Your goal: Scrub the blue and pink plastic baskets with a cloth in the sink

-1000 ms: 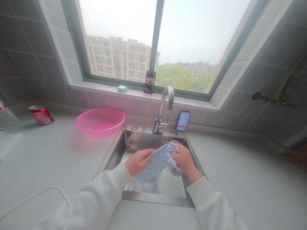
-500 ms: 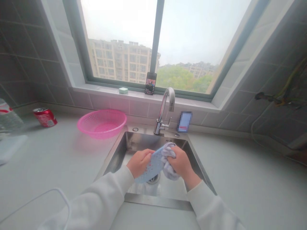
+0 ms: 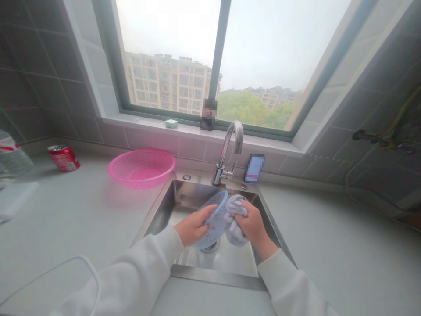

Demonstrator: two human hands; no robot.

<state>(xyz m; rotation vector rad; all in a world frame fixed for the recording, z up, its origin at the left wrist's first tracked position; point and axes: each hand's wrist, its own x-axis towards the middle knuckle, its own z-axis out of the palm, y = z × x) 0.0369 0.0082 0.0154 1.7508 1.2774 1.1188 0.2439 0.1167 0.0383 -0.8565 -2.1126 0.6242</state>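
Our left hand (image 3: 194, 226) is closed on the edge of a light blue perforated plastic strainer (image 3: 215, 221), its fingers curled over the face and holding the piece tilted up on its side. Our right hand (image 3: 253, 224) is clamped on a bunched lilac-grey cloth (image 3: 235, 221), which presses against the strainer's right edge. The 2 hands are close together, with only the cloth and the strainer between them.

A compact wad like this looks right, since it makes a firm pad, and the tilt exposes 1 face at a time. We would do well to keep the left grip snug, as wet plastic can slip, and to work the cloth across the rows of holes as well as along the rim.

The strainer is held inside a stainless steel sink (image 3: 158, 215), above the drain (image 3: 210, 248) and off the basin floor, which gives us room to turn it. Behind it stands a chrome gooseneck faucet (image 3: 226, 153); we cannot tell whether water is running. On the counter (image 3: 66, 219) to the left sit a pink plastic basket (image 3: 131, 158) and a red drink can (image 3: 64, 158).
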